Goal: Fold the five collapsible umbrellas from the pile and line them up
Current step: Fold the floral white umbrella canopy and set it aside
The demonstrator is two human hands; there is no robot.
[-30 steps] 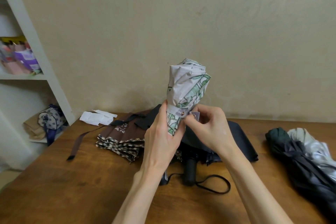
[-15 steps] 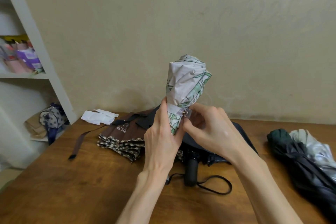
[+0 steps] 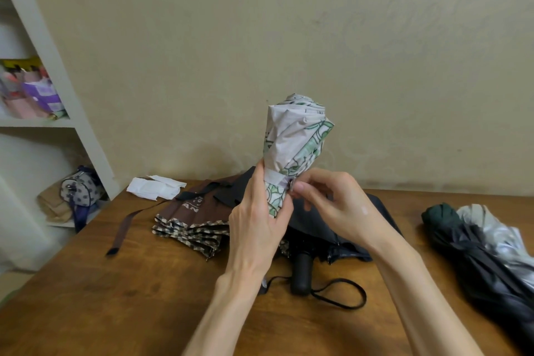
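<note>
Umbrella [image 3: 294, 147] in both hands; pile [image 3: 260, 217] behind.

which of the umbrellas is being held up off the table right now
The white umbrella with the green leaf print: left hand grips it upright, right hand at its strap. The brown, black and dark bundled ones lie on the table.

Bare table [image 3: 115, 298] near left; brown umbrella [image 3: 190, 220], black umbrella [image 3: 332, 228] mid-table, rolled umbrellas [image 3: 485, 246] along right edge.

Held umbrella [image 3: 297, 141] stands above the table [image 3: 115, 298]; two umbrellas [image 3: 332, 228] lie behind, perhaps two more [image 3: 479, 246] right.
</note>
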